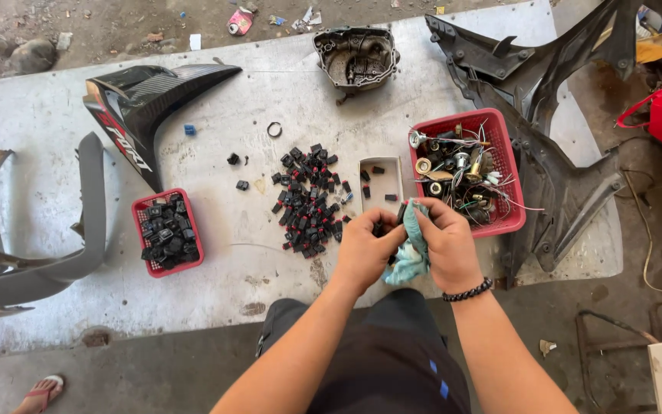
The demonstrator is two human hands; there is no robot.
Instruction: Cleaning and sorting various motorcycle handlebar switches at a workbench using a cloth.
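A small black part (pixel 381 228), mostly hidden by fingers, sits pinched in the left hand (pixel 367 249) above the near edge of the desk (pixel 270 84). Pressed against it is a crumpled pale blue-green rag (pixel 411 253), gripped in the right hand (pixel 447 244). Just beyond lies a heap of black and red parts (pixel 309 201), a shallow grey tray (pixel 381 184) and a red basket of wired parts (pixel 469 170). Farther left stands a smaller red basket (pixel 167 231) of black parts.

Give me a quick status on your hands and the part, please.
Left hand pinching a small black part. Right hand gripping a teal rag against it. Pile of black parts just ahead; nothing in the way.
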